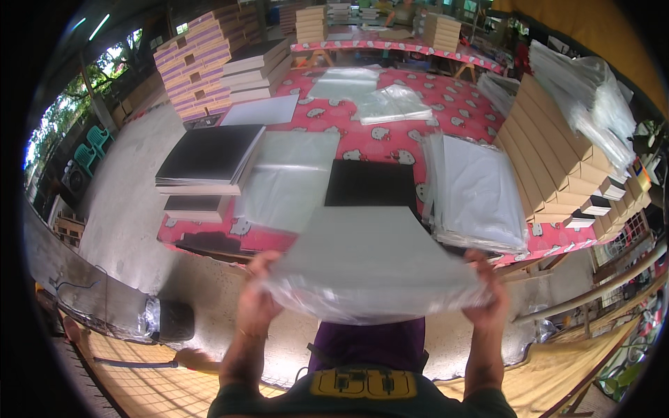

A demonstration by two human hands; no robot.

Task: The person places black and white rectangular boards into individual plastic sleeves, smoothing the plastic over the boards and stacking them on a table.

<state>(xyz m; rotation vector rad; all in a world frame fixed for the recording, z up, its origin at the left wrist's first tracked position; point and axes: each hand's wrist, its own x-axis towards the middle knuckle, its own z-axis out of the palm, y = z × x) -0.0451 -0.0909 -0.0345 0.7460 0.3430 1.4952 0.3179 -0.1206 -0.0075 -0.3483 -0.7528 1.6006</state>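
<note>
Low in front of me, over the table's near edge, I hold a flat pale grey pack in clear plastic wrap (362,240). My left hand (259,292) grips its left near corner, and my right hand (488,292) grips the right one. Crinkled plastic bunches along the edge closest to me. A black flat board (369,182) lies just past the pack, which partly covers it. Left of that are clear plastic sheets (289,174) beside a stack of black-topped boards (209,157). To the right lies a pile of plastic-wrapped white packs (477,188).
The table has a pink patterned cover (463,104). Brown cardboard boxes (550,153) stand at the right, topped with loose plastic bags (585,97). Tall stacked boxes (191,70) rise at the far left. More clear packs (394,104) lie farther back. A second table (397,43) stands behind.
</note>
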